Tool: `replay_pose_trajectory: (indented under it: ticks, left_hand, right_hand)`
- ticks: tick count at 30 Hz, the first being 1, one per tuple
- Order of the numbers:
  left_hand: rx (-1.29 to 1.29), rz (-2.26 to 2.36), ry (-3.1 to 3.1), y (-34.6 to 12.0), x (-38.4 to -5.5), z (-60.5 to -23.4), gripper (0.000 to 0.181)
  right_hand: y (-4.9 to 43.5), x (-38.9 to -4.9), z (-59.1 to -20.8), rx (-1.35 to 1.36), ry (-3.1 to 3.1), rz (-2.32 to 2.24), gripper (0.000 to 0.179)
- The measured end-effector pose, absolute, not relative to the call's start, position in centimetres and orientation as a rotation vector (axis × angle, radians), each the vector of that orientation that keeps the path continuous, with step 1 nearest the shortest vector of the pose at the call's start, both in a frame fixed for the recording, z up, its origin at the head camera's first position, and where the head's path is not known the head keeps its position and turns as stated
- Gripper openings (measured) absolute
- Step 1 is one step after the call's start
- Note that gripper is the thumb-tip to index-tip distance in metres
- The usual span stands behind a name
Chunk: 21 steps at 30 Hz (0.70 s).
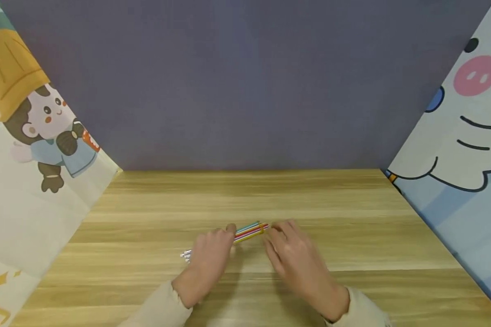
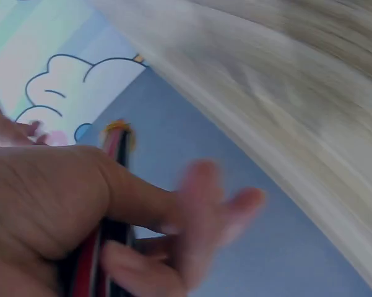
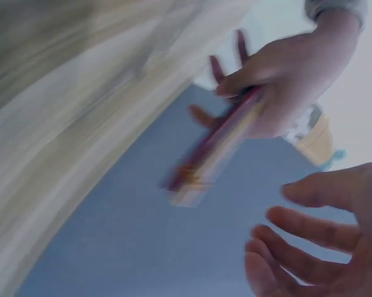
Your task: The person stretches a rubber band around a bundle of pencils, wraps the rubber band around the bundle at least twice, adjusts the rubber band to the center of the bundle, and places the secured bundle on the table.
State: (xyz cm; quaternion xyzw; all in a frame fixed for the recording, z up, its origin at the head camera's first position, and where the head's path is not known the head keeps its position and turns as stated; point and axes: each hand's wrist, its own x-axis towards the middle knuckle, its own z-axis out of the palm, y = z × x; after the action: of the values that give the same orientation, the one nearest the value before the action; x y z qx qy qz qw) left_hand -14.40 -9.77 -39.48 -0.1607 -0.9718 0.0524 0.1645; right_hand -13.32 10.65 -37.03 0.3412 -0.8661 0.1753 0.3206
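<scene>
Left hand [image 1: 210, 252]: grips bundle of coloured sticks [image 1: 247, 232] | right hand [image 1: 296, 256]: empty, fingers loosely bent | yellow band [image 1: 262, 228]: between hands

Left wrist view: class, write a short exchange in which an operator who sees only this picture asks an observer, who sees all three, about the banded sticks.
Operator: I see the left hand gripping the sticks, with a band near one end. Does the opposite end stick out past the hand?
Observer: Yes. The head view shows pale ends poking out beyond the hand, toward the left of that picture.
Operator: Part of the right hand shows at my left edge. Is it touching the sticks?
Observer: No. The right wrist view shows a gap between its fingers and the banded end.
</scene>
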Motion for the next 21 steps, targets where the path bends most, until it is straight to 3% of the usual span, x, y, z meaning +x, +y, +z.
replay_pose_trajectory:
  ticks: [4, 10, 16, 21]
  left_hand:
    - [-0.576, 0.070, -2.805, -9.6, -14.1, -38.8, 0.030]
    - [-0.711, -0.118, -2.723, -9.8, -14.1, -38.0, 0.029]
    - [-0.841, -0.541, -2.705, -11.8, -15.8, -36.1, 0.030]
    - [-0.911, -1.153, -2.777, -14.6, -17.5, -34.4, 0.035]
  right_hand:
    - [12.1, -15.6, -37.0, 0.888, -2.538, 0.931, 0.027]
    - [13.9, -17.9, -37.2, 0.996, -2.633, 2.030, 0.027]
    - [15.0, -18.5, -36.4, 0.902, -2.446, 2.166, 0.023]
    - [16.0, -18.4, -35.3, 0.809, -2.374, 2.202, 0.026]
